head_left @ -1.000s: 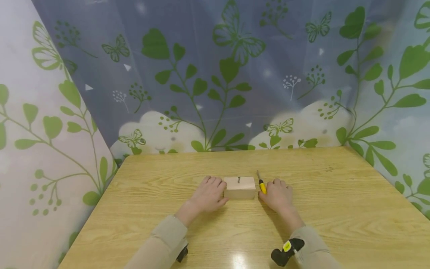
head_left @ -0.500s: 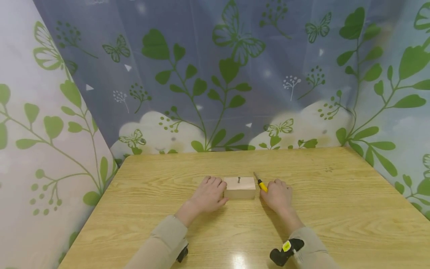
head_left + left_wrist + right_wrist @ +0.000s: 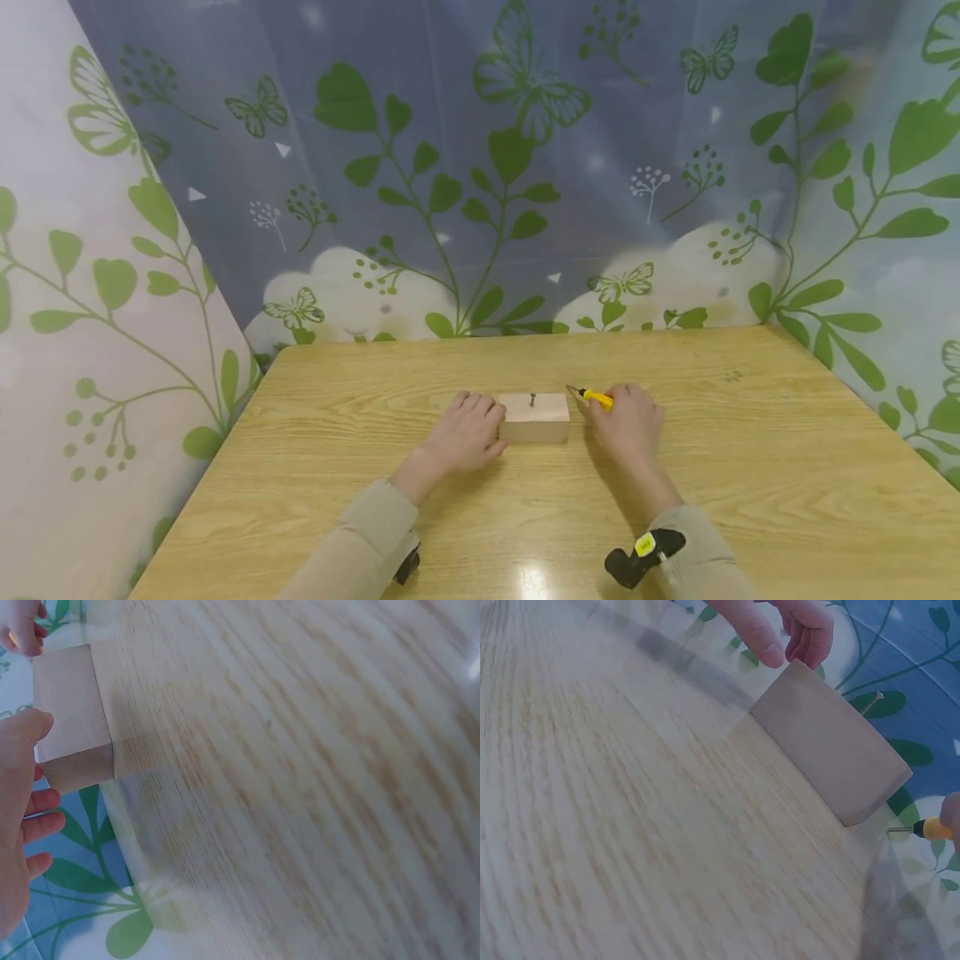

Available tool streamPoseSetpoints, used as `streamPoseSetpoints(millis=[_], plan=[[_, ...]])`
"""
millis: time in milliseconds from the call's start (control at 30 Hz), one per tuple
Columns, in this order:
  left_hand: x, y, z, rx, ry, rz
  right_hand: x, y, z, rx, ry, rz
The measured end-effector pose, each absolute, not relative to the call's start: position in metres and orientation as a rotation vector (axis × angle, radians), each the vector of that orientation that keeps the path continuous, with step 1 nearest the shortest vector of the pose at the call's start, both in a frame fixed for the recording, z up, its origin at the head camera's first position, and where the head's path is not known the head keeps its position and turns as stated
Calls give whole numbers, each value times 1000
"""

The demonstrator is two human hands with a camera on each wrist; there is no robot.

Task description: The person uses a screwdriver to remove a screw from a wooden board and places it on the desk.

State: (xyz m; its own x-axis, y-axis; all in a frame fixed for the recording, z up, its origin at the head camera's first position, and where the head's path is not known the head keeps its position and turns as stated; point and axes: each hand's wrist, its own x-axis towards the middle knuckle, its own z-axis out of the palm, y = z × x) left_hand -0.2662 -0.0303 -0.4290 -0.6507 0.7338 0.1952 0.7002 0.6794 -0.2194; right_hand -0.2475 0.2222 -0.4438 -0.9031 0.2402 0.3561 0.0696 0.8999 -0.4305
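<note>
A pale wooden block (image 3: 533, 430) lies lengthwise on the table, with a screw (image 3: 532, 400) standing up from its top face. My left hand (image 3: 463, 433) holds the block's left end, the thumb (image 3: 36, 724) against the near face and fingers reaching behind. In my right hand (image 3: 628, 425), just right of the block, is a screwdriver (image 3: 597, 398) with a yellow and black handle. Its metal tip points left, close to the block's far right corner. The right wrist view shows the screwdriver's shaft (image 3: 901, 829) apart from the block, with most of the handle hidden by the hand.
The wood-grain table (image 3: 360, 375) extends around both hands. A cloth backdrop (image 3: 420, 167) printed with green leaves and butterflies rises along its back and sides. A black wrist device (image 3: 643, 558) sits at the right sleeve.
The screwdriver has swung in my right hand from pointing away to pointing left across toward the block. My right hand has risen slightly and turned. The left hand and block stay put.
</note>
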Motion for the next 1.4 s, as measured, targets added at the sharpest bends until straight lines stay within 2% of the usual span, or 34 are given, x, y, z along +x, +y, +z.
streamPoseSetpoints(millis=[700, 1400], plan=[[-270, -32, -432, -1134, -2601, 174, -247, 220, -416, 25, -2299, 516], [-265, -31, -430, -1137, -2638, 153, -243, 205, -368, 198, -2486, 582]])
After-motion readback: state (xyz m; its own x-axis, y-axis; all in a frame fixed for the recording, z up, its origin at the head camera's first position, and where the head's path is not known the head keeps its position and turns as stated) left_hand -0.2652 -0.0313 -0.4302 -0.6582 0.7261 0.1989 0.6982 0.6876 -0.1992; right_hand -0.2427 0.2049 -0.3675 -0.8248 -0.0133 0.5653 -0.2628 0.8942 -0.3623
